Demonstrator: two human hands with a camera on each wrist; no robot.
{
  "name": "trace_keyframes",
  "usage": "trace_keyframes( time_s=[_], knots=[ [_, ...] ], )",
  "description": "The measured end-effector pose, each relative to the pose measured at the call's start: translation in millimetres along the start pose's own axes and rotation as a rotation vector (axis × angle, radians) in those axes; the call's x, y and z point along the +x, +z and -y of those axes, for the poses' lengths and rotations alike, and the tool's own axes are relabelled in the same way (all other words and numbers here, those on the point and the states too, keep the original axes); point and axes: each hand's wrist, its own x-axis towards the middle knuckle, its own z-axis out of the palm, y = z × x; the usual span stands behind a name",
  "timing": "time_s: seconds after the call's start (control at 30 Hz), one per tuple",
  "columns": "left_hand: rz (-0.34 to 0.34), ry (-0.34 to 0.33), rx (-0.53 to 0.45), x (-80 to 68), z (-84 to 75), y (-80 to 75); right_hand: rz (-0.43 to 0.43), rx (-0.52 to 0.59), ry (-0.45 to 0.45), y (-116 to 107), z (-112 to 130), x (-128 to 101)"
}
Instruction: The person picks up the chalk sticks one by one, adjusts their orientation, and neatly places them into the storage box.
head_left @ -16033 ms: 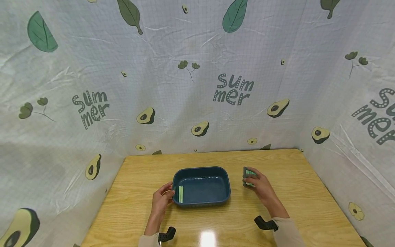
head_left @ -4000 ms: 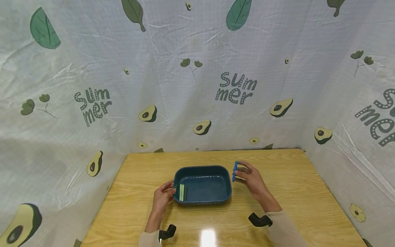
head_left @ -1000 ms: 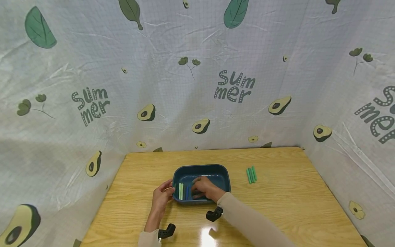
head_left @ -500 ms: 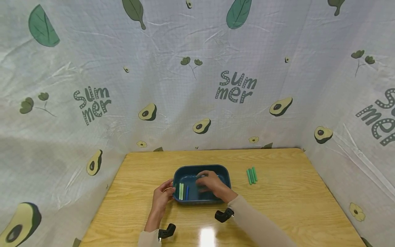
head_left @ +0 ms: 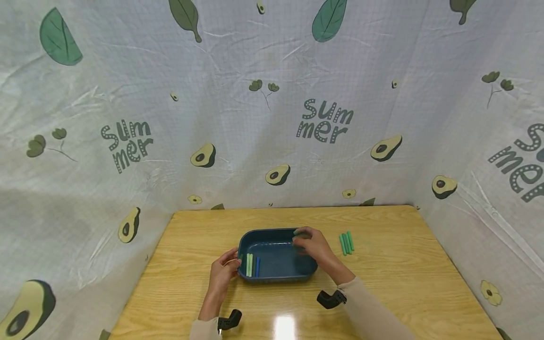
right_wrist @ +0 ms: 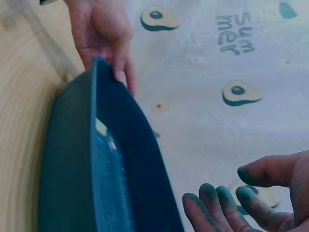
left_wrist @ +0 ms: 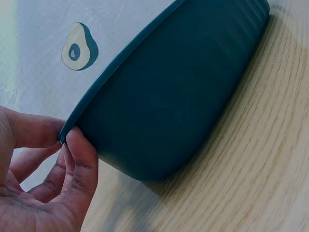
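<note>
Your left hand [head_left: 224, 273] pinches the tray [head_left: 278, 276] rim at its left end; right hand [head_left: 309, 242] hovers over the far-right corner, fingers loose, holding nothing. Green chalk sticks [head_left: 346, 242] lie on the table [head_left: 395, 269] just right of the tray. Prob. light, brittle, dusty: pinch mid-length, gently.

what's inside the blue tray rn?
In the tray, at its left end: two light green sticks and one blue stick, side by side. The right hand hangs over the far right corner, hiding that part of the floor.
</note>
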Motion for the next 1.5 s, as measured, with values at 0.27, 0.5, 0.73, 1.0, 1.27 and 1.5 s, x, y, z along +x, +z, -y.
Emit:
trace_keyframes(
  time_s=[0.27, 0.5, 0.73, 1.0, 1.27, 1.5],
  knots=[
    [-0.004, -0.001, -0.001, -1.7, 0.5, 0.2, -0.091, -0.005, -0.025, -25.8, -1.6, -10.5],
    [-0.008, 0.003, -0.004, -1.6, 2.1, -0.1, -0.125, 0.034, -0.045, -49.2, -2.7, -18.4],
    [0.003, 0.007, -0.003, -1.0, 5.3, 0.6, -0.184, -0.02, -0.065, -73.9, -9.5, -22.1],
    [-0.005, 0.005, -0.009, -0.4, 4.3, 1.6, -0.281, -0.065, -0.033, -99.5, -15.4, -24.5],
    [0.004, 0.015, 0.004, -1.6, -0.4, 0.6, -0.363, -0.099, -0.029, -115.2, -20.6, -26.5],
    [0.003, 0.006, 0.007, -2.9, -1.1, 1.0, -0.422, -0.126, -0.03, -122.3, -34.0, -26.5]
  ],
)
